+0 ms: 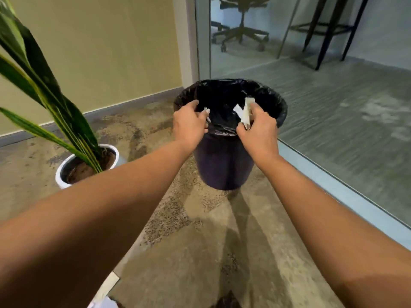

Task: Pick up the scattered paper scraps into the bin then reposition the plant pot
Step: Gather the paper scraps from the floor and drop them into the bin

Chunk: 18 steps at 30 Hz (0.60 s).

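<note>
Two bare hands reach forward, the left hand (189, 124) and the right hand (258, 127). One round dark bin lined with a black plastic bag (224, 161) stands on the floor. One white round plant pot holding soil and long green leaves (64, 181) is there. At least three white paper scraps show: two by the right hand (245, 112), one on the floor (106, 287). One black wheeled office chair (241, 25) sits behind one glass wall (333, 96).
</note>
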Each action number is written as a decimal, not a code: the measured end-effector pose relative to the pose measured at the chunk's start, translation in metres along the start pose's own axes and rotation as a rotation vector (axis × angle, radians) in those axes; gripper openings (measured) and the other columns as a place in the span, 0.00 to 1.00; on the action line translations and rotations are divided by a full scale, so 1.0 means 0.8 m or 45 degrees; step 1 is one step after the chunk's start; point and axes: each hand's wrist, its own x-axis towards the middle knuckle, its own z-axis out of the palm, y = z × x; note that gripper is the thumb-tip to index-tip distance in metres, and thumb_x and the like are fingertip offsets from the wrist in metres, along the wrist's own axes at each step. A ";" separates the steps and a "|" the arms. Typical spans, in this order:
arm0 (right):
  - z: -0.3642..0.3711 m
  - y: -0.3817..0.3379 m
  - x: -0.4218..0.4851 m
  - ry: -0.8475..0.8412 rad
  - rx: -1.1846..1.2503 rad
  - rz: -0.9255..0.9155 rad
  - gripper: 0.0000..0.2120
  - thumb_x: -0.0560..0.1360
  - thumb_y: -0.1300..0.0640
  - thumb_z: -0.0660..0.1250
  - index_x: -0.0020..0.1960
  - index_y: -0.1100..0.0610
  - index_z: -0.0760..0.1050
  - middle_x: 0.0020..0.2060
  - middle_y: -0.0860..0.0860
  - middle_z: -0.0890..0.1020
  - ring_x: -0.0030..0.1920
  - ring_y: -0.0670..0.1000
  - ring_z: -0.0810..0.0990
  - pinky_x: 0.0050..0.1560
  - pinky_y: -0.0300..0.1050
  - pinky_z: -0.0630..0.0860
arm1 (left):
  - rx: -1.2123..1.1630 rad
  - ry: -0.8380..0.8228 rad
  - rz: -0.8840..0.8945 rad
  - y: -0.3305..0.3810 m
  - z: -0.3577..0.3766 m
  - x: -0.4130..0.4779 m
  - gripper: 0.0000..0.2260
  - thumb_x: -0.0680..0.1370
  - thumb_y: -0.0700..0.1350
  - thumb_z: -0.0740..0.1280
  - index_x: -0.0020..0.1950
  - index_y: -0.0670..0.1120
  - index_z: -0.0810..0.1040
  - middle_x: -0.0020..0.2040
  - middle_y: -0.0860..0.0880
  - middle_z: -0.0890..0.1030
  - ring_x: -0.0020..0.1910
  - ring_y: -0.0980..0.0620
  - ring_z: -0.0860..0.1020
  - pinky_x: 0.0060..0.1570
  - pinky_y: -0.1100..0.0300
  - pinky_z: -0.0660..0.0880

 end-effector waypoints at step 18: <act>0.139 -0.045 -0.173 -1.064 0.121 -0.419 0.11 0.74 0.62 0.62 0.55 0.58 0.76 0.52 0.57 0.81 0.54 0.56 0.78 0.55 0.49 0.74 | 0.251 0.066 -0.532 -0.180 -0.117 -0.156 0.16 0.74 0.33 0.61 0.61 0.40 0.76 0.53 0.40 0.82 0.49 0.41 0.81 0.54 0.49 0.78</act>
